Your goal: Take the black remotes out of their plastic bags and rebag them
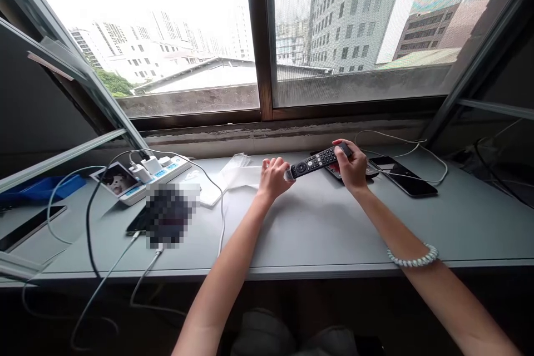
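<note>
A black remote control (pixel 319 161) is held above the desk, tilted up toward the right. My right hand (pixel 352 166) grips its right end, with the thumb on top near the buttons. At the other end, my left hand (pixel 274 177) has its fingers closed by the tip of the remote, where a bit of clear plastic shows. Behind my left hand lies a clear plastic bag (pixel 244 176). Under the remote and my right hand rests a dark flat object, mostly covered. A black phone (pixel 404 176) lies to the right of my right hand.
A white power strip (pixel 156 178) with plugs stands at the left, beside a photo card (pixel 117 179). Cables run over the desk (pixel 317 239) and its front edge. Another phone (pixel 31 228) and a blue tray (pixel 54 188) are at far left. Window and metal frames border the back.
</note>
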The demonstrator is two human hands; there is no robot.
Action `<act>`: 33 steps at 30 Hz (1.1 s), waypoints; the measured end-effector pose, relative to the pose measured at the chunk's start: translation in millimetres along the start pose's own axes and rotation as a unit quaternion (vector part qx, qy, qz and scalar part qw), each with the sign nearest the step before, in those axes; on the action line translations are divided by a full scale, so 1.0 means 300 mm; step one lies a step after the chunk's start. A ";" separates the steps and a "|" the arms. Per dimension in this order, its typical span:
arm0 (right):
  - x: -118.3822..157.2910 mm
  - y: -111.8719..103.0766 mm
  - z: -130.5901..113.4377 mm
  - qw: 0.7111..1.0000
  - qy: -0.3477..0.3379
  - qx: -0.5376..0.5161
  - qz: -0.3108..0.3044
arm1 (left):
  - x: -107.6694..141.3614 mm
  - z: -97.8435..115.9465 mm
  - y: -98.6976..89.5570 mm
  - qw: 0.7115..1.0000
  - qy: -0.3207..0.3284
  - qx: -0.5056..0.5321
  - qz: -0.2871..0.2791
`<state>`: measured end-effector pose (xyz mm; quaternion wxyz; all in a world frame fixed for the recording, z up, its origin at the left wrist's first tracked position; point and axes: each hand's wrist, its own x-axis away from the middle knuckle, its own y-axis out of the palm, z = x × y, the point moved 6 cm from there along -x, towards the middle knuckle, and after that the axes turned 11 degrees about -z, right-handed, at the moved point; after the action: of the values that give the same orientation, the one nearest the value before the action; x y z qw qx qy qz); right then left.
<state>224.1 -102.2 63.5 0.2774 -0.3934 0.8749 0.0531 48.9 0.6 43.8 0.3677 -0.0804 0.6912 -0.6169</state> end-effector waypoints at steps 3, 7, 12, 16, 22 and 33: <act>0.004 0.011 -0.014 1.000 -0.008 0.007 -0.019 | 0.000 0.000 0.006 1.000 0.003 0.000 -0.007; 0.001 0.031 -0.015 0.998 -0.012 -0.014 -0.061 | -0.001 0.002 0.009 1.000 0.004 -0.003 -0.015; -0.002 0.059 -0.006 0.992 -0.015 -0.026 -0.119 | -0.002 0.007 0.001 1.000 0.001 -0.003 -0.010; 0.011 0.111 0.031 0.975 0.033 -0.039 -0.218 | 0.000 0.024 -0.015 1.000 0.004 -0.014 0.008; 0.061 0.189 0.040 0.925 0.090 -0.098 -0.355 | 0.005 0.076 -0.020 1.000 0.014 -0.023 -0.002; 0.089 0.225 0.047 0.881 0.194 -0.222 -0.371 | 0.011 0.106 -0.038 0.995 0.057 0.066 0.038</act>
<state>167.6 -69.2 29.2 0.0072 -0.7430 0.6664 0.0621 61.8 -29.1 53.8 0.3551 0.0056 0.6712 -0.6507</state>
